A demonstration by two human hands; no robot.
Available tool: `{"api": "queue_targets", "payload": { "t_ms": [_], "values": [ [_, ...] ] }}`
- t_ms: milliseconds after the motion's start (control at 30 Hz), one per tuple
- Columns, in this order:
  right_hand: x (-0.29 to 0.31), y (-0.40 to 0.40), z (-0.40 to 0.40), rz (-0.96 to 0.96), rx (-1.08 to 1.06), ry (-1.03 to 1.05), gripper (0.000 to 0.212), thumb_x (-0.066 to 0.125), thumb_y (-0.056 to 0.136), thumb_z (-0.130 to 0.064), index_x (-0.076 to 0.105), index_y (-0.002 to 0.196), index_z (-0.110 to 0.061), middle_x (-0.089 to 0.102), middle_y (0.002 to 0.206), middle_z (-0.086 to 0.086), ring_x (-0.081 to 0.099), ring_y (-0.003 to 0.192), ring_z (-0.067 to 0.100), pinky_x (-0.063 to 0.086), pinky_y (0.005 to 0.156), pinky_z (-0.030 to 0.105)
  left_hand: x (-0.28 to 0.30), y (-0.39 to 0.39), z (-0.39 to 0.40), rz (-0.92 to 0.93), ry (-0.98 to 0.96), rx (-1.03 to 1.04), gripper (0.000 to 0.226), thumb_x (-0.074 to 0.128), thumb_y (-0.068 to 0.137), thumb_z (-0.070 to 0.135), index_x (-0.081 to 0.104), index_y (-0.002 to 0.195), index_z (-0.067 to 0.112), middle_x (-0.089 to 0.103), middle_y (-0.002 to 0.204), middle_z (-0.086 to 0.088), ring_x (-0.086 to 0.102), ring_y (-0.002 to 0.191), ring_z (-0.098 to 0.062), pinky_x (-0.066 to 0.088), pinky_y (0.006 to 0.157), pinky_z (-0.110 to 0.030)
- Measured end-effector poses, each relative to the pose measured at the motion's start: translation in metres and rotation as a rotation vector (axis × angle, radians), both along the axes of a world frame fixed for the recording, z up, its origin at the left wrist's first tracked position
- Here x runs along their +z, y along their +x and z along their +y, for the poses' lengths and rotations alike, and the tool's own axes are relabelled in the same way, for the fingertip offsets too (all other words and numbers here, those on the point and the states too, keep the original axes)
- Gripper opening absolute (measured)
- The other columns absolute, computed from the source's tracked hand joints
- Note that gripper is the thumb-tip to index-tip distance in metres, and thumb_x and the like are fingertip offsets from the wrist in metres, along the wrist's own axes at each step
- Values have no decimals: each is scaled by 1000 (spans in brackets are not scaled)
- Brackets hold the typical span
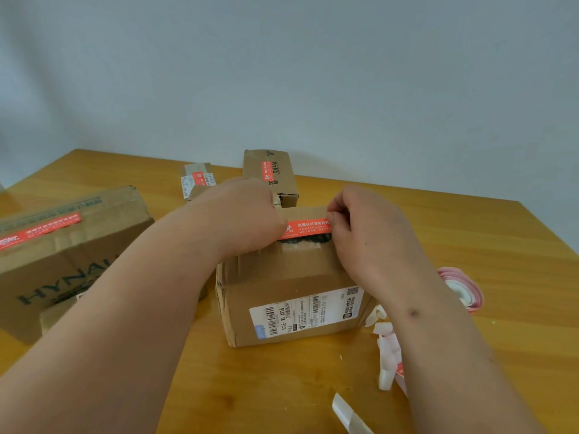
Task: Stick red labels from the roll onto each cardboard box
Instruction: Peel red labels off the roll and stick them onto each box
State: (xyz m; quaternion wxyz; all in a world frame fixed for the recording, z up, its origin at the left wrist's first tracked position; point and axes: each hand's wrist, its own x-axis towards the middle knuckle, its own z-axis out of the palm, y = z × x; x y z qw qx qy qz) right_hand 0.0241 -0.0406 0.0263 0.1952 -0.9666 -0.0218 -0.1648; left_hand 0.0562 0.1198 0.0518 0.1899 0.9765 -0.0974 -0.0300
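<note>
Currently, a red label point(308, 228), a glossy printed strip, spans the top of the creased brown cardboard box point(291, 286) at centre. Left hand point(247, 214) and right hand point(366, 233) each pinch one end, fingers curled. Label roll point(463, 289) lies right of the box on the wooden tabletop point(250, 386), beside curled backing strips point(387, 355).

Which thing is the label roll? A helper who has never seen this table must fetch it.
Start at the near box with the white shipping label on its front, between both hands. Look to its right, past the right forearm, near the table edge: the roll lies there. It is a coiled pink-and-white strip, unlike the loose white backing scraps nearer the camera.
</note>
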Motion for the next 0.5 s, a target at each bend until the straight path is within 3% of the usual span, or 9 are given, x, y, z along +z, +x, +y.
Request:
{"api": "queue_targets", "payload": {
  "t_ms": [200, 500],
  "values": [
    [-4, 0, -2, -28, 6, -20, 10, 45, 96, -24, 53, 92, -26, 54, 89, -9, 48, 85, 13, 36, 70, 28, 1, -2, -2, 11, 12, -12, 20, 52, 90, 27, 60, 82, 10, 58, 82, -3, 50, 71, -15, 42, 60, -27],
    [-7, -2, 0, -71, 37, -86, 8, 45, 94, -22, 48, 87, -25, 55, 89, -5, 49, 87, 18, 43, 73, 35, -5, 0, -3, -36, 68, -1, 15, 53, 87, 34, 56, 80, 22, 58, 84, 3, 55, 79, -15, 49, 68, -31]
  ]
}}
